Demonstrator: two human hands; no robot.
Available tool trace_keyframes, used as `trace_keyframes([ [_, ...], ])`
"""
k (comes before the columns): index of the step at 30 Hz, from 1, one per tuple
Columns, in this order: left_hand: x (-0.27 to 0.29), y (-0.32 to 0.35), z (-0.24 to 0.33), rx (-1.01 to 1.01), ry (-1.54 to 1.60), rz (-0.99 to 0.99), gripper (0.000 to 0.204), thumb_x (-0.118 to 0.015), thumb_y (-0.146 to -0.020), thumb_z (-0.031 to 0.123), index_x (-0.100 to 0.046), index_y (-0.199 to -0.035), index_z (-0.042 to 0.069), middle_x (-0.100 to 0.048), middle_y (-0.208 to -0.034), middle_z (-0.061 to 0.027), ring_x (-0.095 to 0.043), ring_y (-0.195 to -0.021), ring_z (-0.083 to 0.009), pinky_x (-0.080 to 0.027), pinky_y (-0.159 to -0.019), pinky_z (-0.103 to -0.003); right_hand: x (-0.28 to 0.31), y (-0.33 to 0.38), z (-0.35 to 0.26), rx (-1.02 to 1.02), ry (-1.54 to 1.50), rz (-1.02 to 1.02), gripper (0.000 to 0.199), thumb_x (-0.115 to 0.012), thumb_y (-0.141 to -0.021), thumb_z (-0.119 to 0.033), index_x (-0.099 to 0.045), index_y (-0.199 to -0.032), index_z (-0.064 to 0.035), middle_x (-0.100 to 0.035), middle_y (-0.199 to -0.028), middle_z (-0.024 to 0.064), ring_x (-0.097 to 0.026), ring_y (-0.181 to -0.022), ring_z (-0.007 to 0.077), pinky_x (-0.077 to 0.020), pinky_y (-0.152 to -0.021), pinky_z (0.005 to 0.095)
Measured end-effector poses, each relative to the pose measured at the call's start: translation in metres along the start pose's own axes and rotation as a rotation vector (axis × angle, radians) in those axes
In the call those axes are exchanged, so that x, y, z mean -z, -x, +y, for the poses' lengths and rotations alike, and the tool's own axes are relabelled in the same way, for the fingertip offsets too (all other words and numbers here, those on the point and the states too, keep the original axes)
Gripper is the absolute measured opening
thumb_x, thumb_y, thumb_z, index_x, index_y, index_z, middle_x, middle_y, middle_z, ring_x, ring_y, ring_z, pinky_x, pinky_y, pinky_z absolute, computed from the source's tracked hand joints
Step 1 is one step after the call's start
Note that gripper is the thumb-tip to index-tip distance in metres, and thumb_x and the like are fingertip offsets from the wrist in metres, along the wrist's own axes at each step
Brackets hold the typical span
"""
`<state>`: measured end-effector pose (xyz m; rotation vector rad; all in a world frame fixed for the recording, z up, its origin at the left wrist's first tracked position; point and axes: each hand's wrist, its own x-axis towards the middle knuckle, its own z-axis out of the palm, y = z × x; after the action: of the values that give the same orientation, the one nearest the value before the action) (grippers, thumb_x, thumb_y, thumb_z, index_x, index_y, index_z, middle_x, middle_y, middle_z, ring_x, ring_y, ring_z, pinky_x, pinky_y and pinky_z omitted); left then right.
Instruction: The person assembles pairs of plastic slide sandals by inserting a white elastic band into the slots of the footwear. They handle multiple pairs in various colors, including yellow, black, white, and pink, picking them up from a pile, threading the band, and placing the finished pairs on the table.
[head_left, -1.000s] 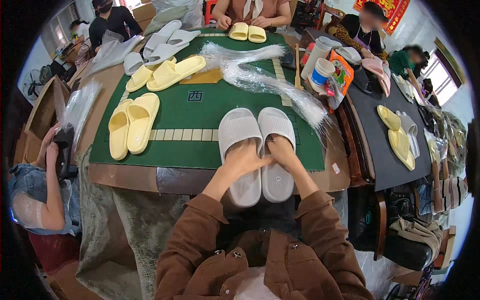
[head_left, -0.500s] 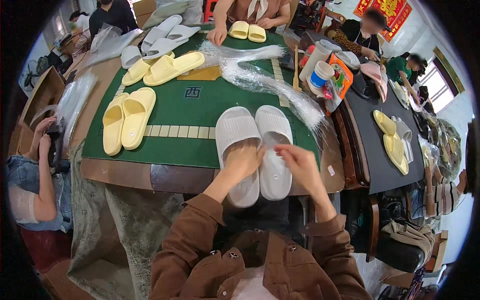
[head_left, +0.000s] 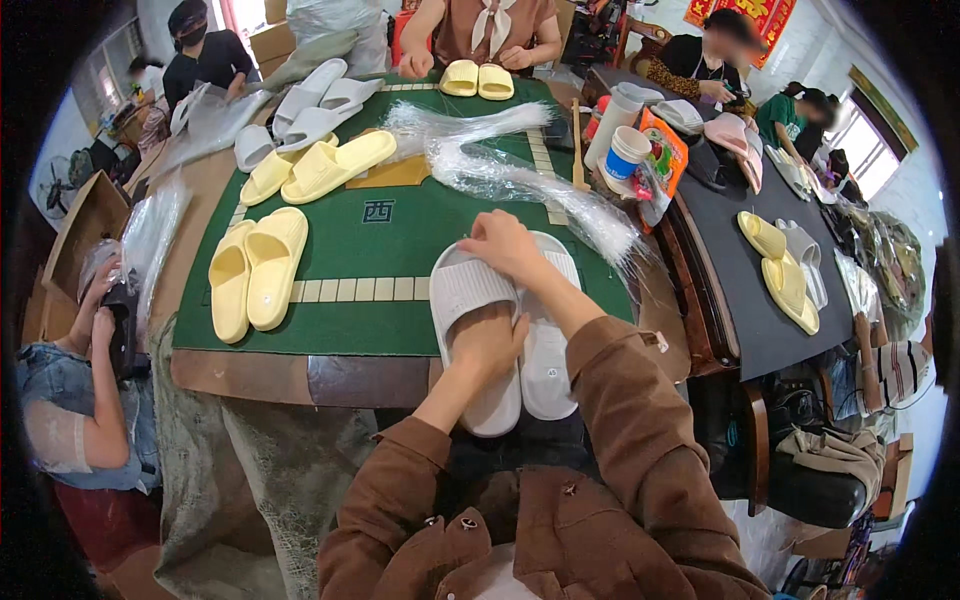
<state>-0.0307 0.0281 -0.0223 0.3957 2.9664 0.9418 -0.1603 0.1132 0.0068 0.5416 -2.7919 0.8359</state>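
A pair of pale grey-white slide slippers lies at the table's near edge, heels toward me. My left hand point(head_left: 487, 350) is inside the left slipper point(head_left: 458, 385), its fingers running under the ribbed strap and hidden there, its thumb over the inner edge. Reaching across the right slipper point(head_left: 547, 375), my right hand point(head_left: 503, 243) has its bent fingers together at the left slipper's toe; what they pinch, if anything, is hidden. Beyond it lies a bundle of clear thin plastic strands point(head_left: 480, 170). A pair of yellow slippers point(head_left: 262, 270) sits to the left.
The green mat point(head_left: 340, 230) covers the table. More yellow slippers point(head_left: 340, 165) and grey slippers point(head_left: 310, 97) lie at the far left. A white-blue cup point(head_left: 624, 155) and an orange packet point(head_left: 662, 150) stand at the right. People sit around, one across the table point(head_left: 495, 30).
My right hand has moved from above the right slipper forward and left to the left slipper's toe. My left hand stays in the slipper. The person across has drawn a hand back.
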Motion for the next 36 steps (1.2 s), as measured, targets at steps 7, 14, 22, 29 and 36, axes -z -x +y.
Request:
trace_keyframes([
  [7, 0.000, 0.002, -0.006, 0.022, 0.012, -0.026, 0.053, -0.046, -0.095, 0.041, -0.055, -0.112, -0.007, -0.057, -0.113, -0.0304, -0.058, -0.098, -0.0464, -0.046, -0.085, -0.052, 0.029, 0.008, 0.008, -0.078, 0.011, 0.002, 0.019, -0.063, -0.079, -0.023, -0.063, -0.084, -0.0046, -0.067, -0.082, 0.0182, -0.065, -0.080, 0.0384, -0.0514, -0.073, 0.0467],
  [14, 0.004, 0.003, 0.000, 0.019, 0.037, -0.011, 0.052, -0.045, -0.095, 0.040, -0.054, -0.113, -0.009, -0.056, -0.114, -0.0315, -0.056, -0.102, -0.0470, -0.043, -0.091, -0.051, 0.051, 0.008, 0.051, -0.181, 0.301, -0.091, 0.028, -0.055, -0.079, -0.020, -0.063, -0.097, 0.0002, -0.065, -0.096, 0.0262, -0.063, -0.092, 0.0455, -0.0511, -0.081, 0.0517],
  [22, 0.000, -0.001, -0.002, -0.021, -0.004, -0.008, 0.051, -0.046, -0.095, 0.040, -0.055, -0.111, -0.008, -0.058, -0.110, -0.0309, -0.058, -0.099, -0.0455, -0.045, -0.088, -0.050, 0.028, -0.010, 0.070, -0.166, 0.363, -0.279, 0.029, -0.052, -0.083, -0.023, -0.065, -0.096, -0.0010, -0.067, -0.093, 0.0220, -0.064, -0.092, 0.0383, -0.0504, -0.081, 0.0459],
  [29, 0.002, 0.004, -0.005, 0.013, 0.018, 0.004, 0.052, -0.049, -0.093, 0.038, -0.053, -0.115, -0.009, -0.057, -0.112, -0.0315, -0.056, -0.100, -0.0465, -0.044, -0.090, -0.051, 0.021, -0.001, 0.050, -0.176, -0.209, -0.232, 0.025, -0.066, -0.076, -0.022, -0.067, -0.089, -0.0003, -0.069, -0.087, 0.0173, -0.067, -0.082, 0.0288, -0.0524, -0.074, 0.0365],
  [36, 0.003, 0.004, -0.005, -0.009, 0.019, 0.017, 0.054, -0.051, -0.093, 0.040, -0.050, -0.117, -0.009, -0.054, -0.115, -0.0319, -0.056, -0.102, -0.0465, -0.045, -0.088, -0.051, 0.021, 0.010, 0.058, -0.149, -0.512, -0.037, 0.014, -0.068, -0.079, -0.010, -0.065, -0.088, 0.0011, -0.068, -0.078, 0.0095, -0.065, -0.072, 0.0158, -0.0507, -0.066, 0.0294],
])
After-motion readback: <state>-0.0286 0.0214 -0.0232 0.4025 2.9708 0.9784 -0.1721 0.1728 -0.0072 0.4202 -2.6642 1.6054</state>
